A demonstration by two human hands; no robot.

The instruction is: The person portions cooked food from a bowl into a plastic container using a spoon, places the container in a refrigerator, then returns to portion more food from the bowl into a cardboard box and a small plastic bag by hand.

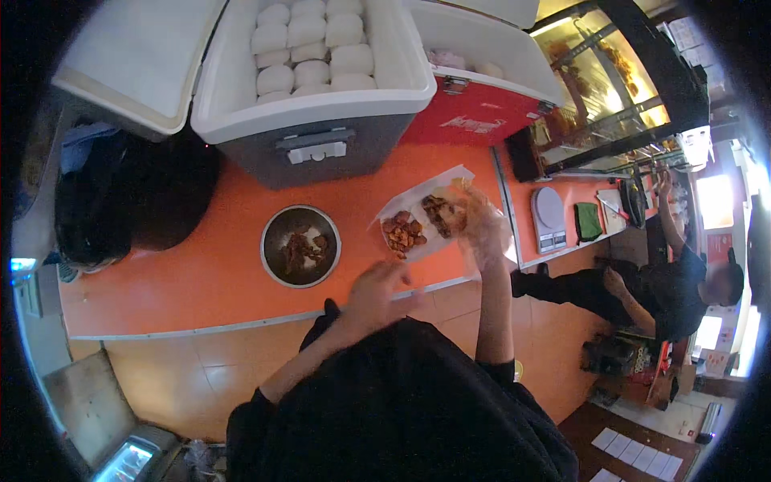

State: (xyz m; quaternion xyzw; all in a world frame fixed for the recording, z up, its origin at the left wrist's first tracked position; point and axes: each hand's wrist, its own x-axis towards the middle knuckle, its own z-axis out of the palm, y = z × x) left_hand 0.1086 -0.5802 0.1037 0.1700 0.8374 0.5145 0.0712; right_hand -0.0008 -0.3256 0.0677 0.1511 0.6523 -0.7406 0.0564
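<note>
A white takeaway box lies on the orange counter, with glazed reddish meat pieces at its left end. Browned roast meat sits towards its right end. My right hand is over that right end, blurred, with clear plastic about the fingers; whether it grips the meat or the box is hidden. My left hand hovers by the counter's front edge, below the box, with its blurred fingers apart and nothing visible in them. To the left stands a steel bowl with dark meat pieces inside.
Behind the orange counter edge stand an open grey cooler of white dough-like rounds and a red cooler. A kitchen scale, green cloth and lit glass display cabinet are right. Another person stands there.
</note>
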